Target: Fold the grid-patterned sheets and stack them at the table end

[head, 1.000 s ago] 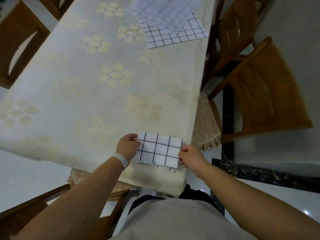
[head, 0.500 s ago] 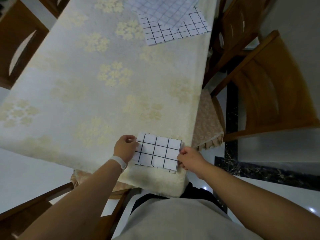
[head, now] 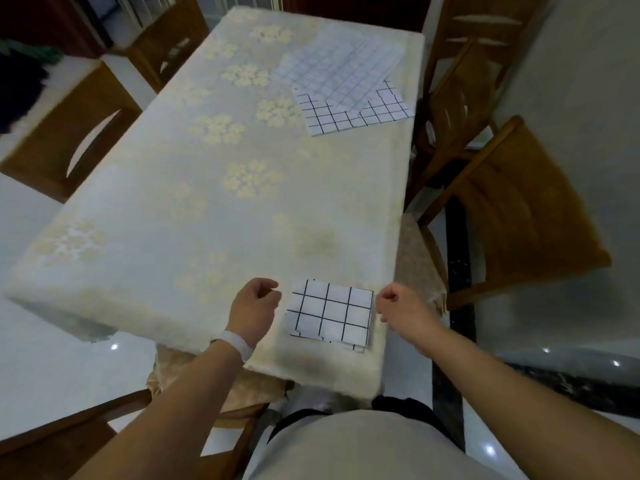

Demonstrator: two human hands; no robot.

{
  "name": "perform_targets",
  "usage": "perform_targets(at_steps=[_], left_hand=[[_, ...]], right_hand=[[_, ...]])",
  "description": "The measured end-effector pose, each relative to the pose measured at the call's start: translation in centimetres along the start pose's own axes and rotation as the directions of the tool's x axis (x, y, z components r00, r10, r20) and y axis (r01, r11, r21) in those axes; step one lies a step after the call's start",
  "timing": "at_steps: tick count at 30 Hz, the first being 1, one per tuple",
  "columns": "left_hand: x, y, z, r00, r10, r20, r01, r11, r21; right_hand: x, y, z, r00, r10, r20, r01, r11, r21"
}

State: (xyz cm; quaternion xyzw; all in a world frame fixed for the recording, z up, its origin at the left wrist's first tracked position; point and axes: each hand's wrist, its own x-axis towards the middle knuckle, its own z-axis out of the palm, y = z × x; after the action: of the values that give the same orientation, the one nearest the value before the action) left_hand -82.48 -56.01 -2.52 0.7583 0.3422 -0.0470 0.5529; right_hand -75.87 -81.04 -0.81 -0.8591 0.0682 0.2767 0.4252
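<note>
sheet [head: 330, 315], folded, lies on table [head: 173, 209] between curled, empty left hand [head: 254, 306] and right hand [head: 398, 306].

at the near end of the table [head: 207, 209], the folded sheet [head: 330, 311] shows only its top layer; lower layers appear as slivers along its near edge, number unclear. at the table's far right, the pale sheet [head: 343, 67], its grid faint and blurred, covers most of the dark-lined sheet [head: 332, 119]. left hand [head: 254, 306] and right hand [head: 398, 306], over the table's near end, curl their fingertips out of sight. the table's near-left corner is smeared. left of the table, a dark shape [head: 20, 88] is cut by the frame edge.
</note>
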Motion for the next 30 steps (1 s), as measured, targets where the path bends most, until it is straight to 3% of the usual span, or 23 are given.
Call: perform_targets(at_steps=[4,9,15,19,24,30], left_hand=[[-2.3,0.5,-1.2,0.960,0.272,0.067,-0.278,0.893,0.353],[-4.7,-0.1,-2.2,0.908,0.392,0.148,-0.406,0.735,0.543],[-7.9,-1.0,-2.4,0.910,0.370,0.187,-0.388,0.602,0.698],[-11.2,-1.5,-1.9,0.931,0.332,0.151,-0.331,0.593,0.734],[-15.7,-2.5,-1.2,0.919,0.381,0.098,-0.300,0.516,0.802],[-21.2,-3.6,-2.4,0.917,0.398,-0.004,-0.223,0.522,0.823]], right_hand=[[-2.1,-1.8,0.6,0.978,-0.206,0.045,0.210,0.955,-0.209],[-4.8,-2.8,1.4,0.913,-0.356,0.200,0.408,0.772,-0.487],[-6.5,-1.9,2.0,0.832,-0.442,0.336,0.549,0.573,-0.608],[-7.8,-1.3,1.7,0.788,-0.477,0.389,0.606,0.489,-0.627],[-9.1,0.4,1.9,0.723,-0.524,0.450,0.682,0.435,-0.588],[-11.5,0.8,4.0,0.626,-0.548,0.555,0.778,0.386,-0.496]])
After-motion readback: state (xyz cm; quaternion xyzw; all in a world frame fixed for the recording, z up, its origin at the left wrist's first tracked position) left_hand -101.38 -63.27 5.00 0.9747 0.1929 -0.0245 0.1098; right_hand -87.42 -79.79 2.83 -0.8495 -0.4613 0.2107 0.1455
